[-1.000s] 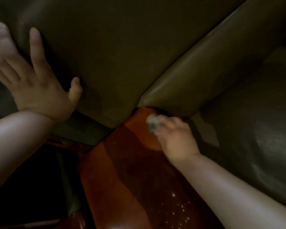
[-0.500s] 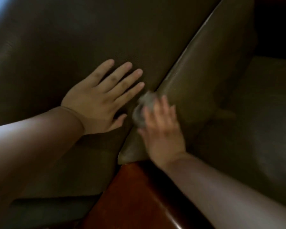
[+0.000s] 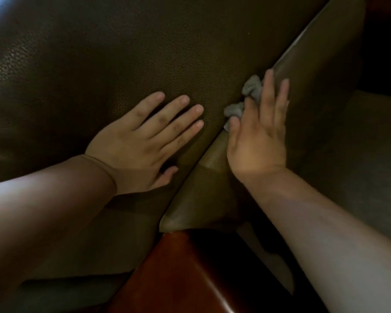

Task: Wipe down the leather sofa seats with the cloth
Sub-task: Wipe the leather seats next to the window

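A dark olive leather sofa cushion (image 3: 127,55) fills the upper left of the head view. My left hand (image 3: 145,141) lies flat on it with straight, spread fingers. A second leather cushion (image 3: 314,71) runs up to the right, and a crease separates the two. My right hand (image 3: 260,136) presses a crumpled grey cloth (image 3: 251,91) against that crease, fingers mostly straight over it. Most of the cloth is hidden under the fingers.
A polished red-brown wooden sofa frame (image 3: 190,274) juts out at the bottom centre, between my forearms. Another dark leather seat surface (image 3: 366,150) lies at the right. The far upper right is in deep shadow.
My right hand has slid the cloth from the wooden frame up along the crease between the cushions. My left hand came down from the upper left and now lies flat beside it.
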